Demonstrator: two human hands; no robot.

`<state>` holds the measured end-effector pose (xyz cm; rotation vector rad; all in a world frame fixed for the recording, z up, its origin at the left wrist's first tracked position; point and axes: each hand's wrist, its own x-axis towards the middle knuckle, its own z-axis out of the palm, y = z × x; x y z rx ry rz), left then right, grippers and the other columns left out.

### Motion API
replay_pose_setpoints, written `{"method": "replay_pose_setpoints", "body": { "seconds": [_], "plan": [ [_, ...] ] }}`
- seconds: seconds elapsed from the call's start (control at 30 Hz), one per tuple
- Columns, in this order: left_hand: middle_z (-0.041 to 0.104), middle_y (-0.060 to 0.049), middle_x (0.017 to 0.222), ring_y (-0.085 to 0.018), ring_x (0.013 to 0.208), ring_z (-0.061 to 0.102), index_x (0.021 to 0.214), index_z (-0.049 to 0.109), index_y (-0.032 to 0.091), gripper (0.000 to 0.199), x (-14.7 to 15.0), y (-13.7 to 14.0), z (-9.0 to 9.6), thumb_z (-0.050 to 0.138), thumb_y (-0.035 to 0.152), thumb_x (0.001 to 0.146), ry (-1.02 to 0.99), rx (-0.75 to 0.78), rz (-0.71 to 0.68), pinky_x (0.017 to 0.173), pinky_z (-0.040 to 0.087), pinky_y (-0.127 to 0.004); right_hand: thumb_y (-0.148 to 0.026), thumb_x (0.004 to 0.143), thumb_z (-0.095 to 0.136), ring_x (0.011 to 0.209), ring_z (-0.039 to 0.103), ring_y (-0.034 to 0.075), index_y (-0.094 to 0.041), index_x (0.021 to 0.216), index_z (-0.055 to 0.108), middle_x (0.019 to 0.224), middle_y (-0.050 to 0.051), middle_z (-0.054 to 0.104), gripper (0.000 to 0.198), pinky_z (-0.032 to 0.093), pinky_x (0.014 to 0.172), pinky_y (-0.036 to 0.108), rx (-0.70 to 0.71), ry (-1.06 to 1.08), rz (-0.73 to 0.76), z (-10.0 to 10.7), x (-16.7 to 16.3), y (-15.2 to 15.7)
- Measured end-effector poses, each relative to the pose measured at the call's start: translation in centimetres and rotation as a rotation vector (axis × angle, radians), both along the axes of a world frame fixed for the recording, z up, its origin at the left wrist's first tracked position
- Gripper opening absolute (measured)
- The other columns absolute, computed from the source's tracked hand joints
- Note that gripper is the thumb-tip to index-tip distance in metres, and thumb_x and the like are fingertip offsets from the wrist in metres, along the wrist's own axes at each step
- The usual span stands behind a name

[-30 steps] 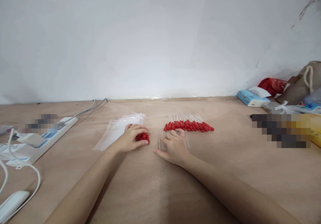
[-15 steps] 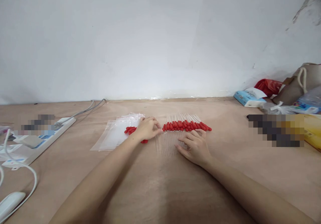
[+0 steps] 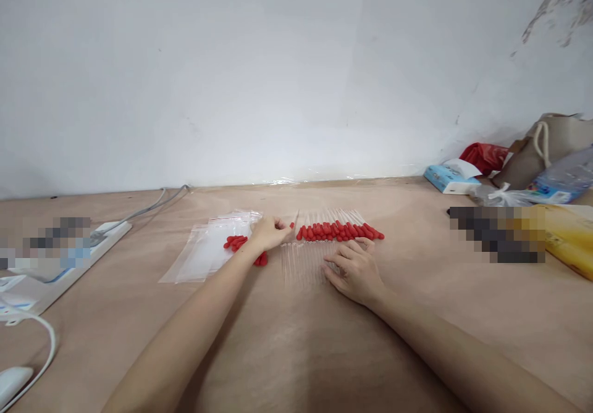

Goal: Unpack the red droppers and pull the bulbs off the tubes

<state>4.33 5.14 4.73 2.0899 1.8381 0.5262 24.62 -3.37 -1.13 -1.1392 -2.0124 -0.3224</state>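
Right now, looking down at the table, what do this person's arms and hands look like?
The left arm and right arm are bare, with no sleeves in view. The left hand and right hand wear no gloves. I see no watch or bracelet; rings are too small to judge.

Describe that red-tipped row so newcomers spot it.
On the brown wooden table, just beyond the right hand, lie thin pale sticks with bulbous red tips. Unlike the jumbled red pieces by the left hand, they line up side by side.
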Motion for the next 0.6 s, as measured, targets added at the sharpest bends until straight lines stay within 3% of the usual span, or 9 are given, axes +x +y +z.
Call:
{"method": "replay_pose_setpoints", "body": {
  "seconds": [0.13, 0.23, 0.3, 0.43, 0.5, 0.6],
  "plan": [
    [0.064, 0.002, 0.068, -0.016, 0.067, 0.059, 0.066, 0.057, 0.020, 0.013, -1.5, -1.6, 0.4, 0.051, 0.031, 0.068, -0.046, 0.052, 0.063, 0.069, 0.041, -0.029, -0.030, 0.078, 0.053, 0.070, 0.047, 0.013, -0.022, 0.072, 0.064, 0.066, -0.001, 0.058, 0.015, 0.023, 0.087, 0.038, -0.008, 0.006, -0.005, 0.0, 0.1, 0.0],
    [0.062, 0.003, 0.065, -0.014, 0.060, 0.057, 0.067, 0.055, 0.020, 0.011, -3.0, -3.8, -0.2, 0.051, 0.029, 0.069, -0.043, 0.204, 0.044, 0.074, 0.040, -0.032, -0.029, 0.079, 0.052, 0.074, 0.050, 0.014, -0.022, 0.086, 0.064, 0.077, 0.002, 0.060, 0.016, 0.026, 0.086, 0.037, 0.007, 0.032, -0.020, 0.2, 0.0, 0.0],
    [0.059, 0.004, 0.057, -0.013, 0.056, 0.055, 0.067, 0.053, 0.019, 0.009, -3.8, -5.6, -1.1, 0.051, 0.027, 0.070, -0.017, 0.370, -0.054, 0.079, 0.038, -0.036, -0.031, 0.079, 0.051, 0.085, 0.052, 0.016, -0.021, 0.102, 0.060, 0.093, 0.006, 0.060, 0.026, 0.027, 0.088, 0.037, 0.037, 0.032, -0.023, 0.5, -0.1, 0.0],
    [0.063, 0.002, 0.072, -0.014, 0.069, 0.058, 0.076, 0.053, 0.019, 0.004, -4.8, -8.2, -3.5, 0.050, 0.021, 0.074, -0.026, 0.599, -0.337, 0.087, 0.034, -0.038, -0.039, 0.081, 0.049, 0.112, 0.043, 0.023, -0.021, 0.123, 0.045, 0.120, 0.010, 0.052, 0.045, 0.019, 0.098, 0.044, 0.080, -0.089, 0.033, 1.0, -0.7, 0.0],
    [0.064, 0.001, 0.077, -0.013, 0.072, 0.058, 0.080, 0.051, 0.019, 0.005, -4.8, -8.8, -4.4, 0.049, 0.017, 0.076, -0.043, 0.633, -0.412, 0.089, 0.034, -0.037, -0.040, 0.081, 0.049, 0.115, 0.040, 0.023, -0.023, 0.122, 0.046, 0.119, 0.007, 0.054, 0.044, 0.013, 0.100, 0.047, 0.083, -0.145, 0.095, 1.0, -1.0, 0.0],
    [0.064, 0.000, 0.082, -0.012, 0.076, 0.059, 0.084, 0.050, 0.020, 0.008, -4.5, -9.0, -5.1, 0.049, 0.015, 0.077, -0.061, 0.656, -0.452, 0.090, 0.034, -0.037, -0.036, 0.082, 0.050, 0.107, 0.046, 0.019, -0.026, 0.109, 0.055, 0.098, 0.001, 0.064, 0.029, 0.010, 0.101, 0.046, 0.088, -0.148, 0.184, 0.6, -1.3, 0.0]
  ]
}}
